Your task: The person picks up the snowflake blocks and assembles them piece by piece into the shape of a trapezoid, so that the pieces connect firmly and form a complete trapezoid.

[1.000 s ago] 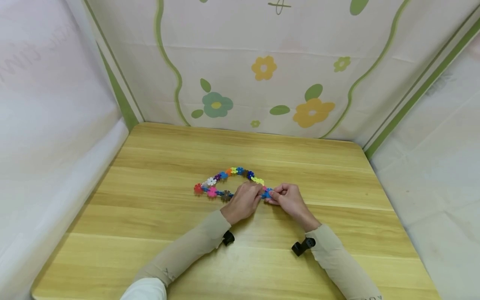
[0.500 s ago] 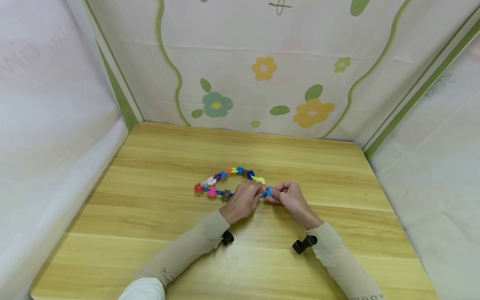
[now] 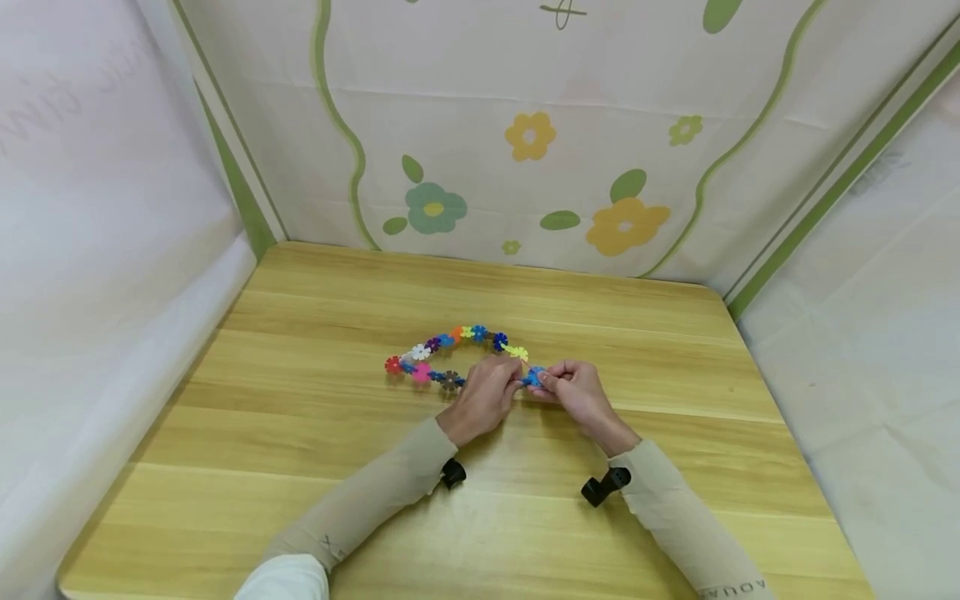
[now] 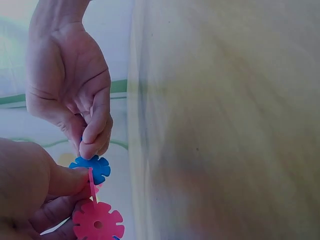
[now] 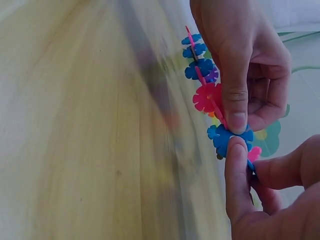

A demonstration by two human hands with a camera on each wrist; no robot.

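A chain of colourful, notched snowflake discs (image 3: 421, 372) curves into a loop in the head view, over the middle of the table. My left hand (image 3: 483, 396) pinches the chain's near right stretch between thumb and fingers, hiding part of it. Beside it, my right hand (image 3: 585, 402) pinches a blue disc (image 3: 535, 377) at the loop's right end. In the right wrist view, both thumbs press close together at a blue disc (image 5: 227, 142), with a pink disc (image 5: 206, 97) joined above. The left wrist view shows a pink disc (image 4: 98, 222) just below the left fingers.
The wooden table (image 3: 300, 467) extends around both arms. A white curtain printed with flowers (image 3: 450, 92) hangs behind its far edge, and white cloth stands at both sides. Small black wrist cameras (image 3: 606, 486) sit by the sleeves.
The chain has shifted slightly upward in the head view, together with both hands. Both hands keep their pinch on it throughout.
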